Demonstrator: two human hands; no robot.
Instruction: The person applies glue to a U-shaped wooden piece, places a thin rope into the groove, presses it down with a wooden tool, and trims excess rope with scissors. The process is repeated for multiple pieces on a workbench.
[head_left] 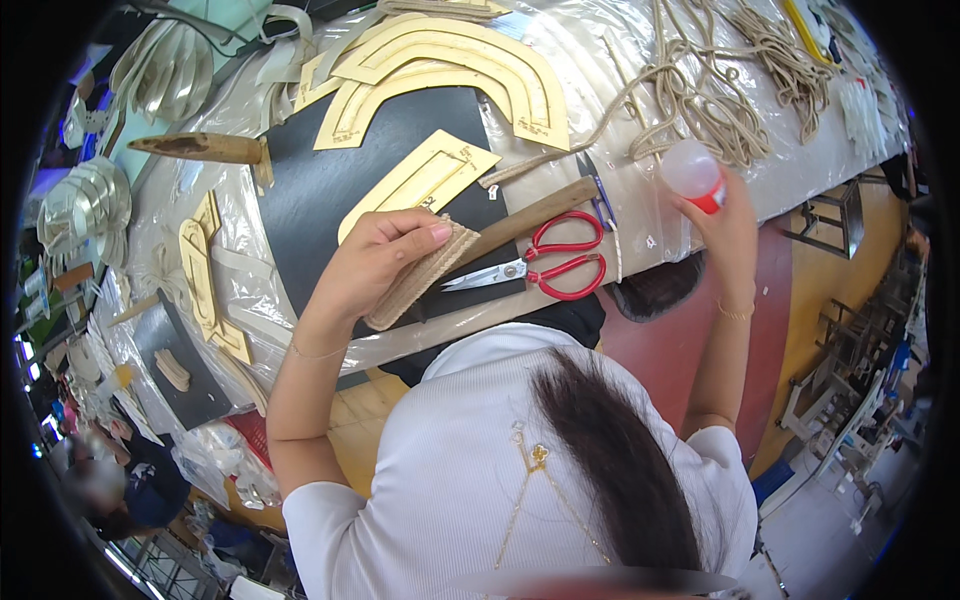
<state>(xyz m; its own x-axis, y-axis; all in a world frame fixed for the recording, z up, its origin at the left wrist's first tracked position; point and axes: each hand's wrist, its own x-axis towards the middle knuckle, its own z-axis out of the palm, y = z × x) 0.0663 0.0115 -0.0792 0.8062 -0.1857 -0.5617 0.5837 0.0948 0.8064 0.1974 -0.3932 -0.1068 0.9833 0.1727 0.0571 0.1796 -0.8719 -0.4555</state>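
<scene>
My left hand point(372, 258) is closed round a flat tan piece of cord point(425, 280) laid in side-by-side rows, the thumb pressing its upper end. Off to the right, my right hand point(732, 228) grips a translucent bottle point(690, 168) with a red band, raised over the table edge. Scissors with red handles point(567, 262) lie partly spread between the two hands. Behind them rests a wooden handle point(535, 214); its lower end is hidden near the cord piece. A yellow template with a slot point(415, 185) lies on the black mat point(295, 195) just beyond my left hand.
Curved yellow templates point(450, 60) are stacked at the back. Loose tan cord point(690, 95) is heaped at the far right. A pointed wooden tool point(195, 148), another template point(205, 280) and a smaller dark mat point(180, 365) lie leftward. A stool point(830, 220) stands right; another person point(140, 480) is lower left.
</scene>
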